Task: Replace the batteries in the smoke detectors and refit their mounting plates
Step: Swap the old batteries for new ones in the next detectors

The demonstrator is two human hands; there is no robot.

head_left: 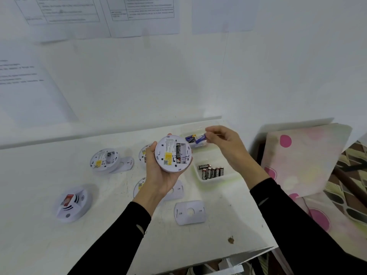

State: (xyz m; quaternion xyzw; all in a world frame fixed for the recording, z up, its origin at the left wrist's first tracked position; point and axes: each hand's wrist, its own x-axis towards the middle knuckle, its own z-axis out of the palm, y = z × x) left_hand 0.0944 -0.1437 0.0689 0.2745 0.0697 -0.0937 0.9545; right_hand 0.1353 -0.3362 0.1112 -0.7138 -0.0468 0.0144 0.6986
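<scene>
My left hand holds a round white smoke detector back side up, above the table. Its battery bay is uncovered, with one black battery in it and an empty slot beside it. My right hand pinches a blue battery just right of the detector, over a clear tray with other blue batteries. A second tray nearer me holds several black batteries. A loose mounting plate lies on the table near my left forearm.
Another opened detector lies at the left on a plate. One detector with a red sticker sits face up at front left. Two more detectors are partly hidden behind my left hand. A cushion leans at the right, past the table edge.
</scene>
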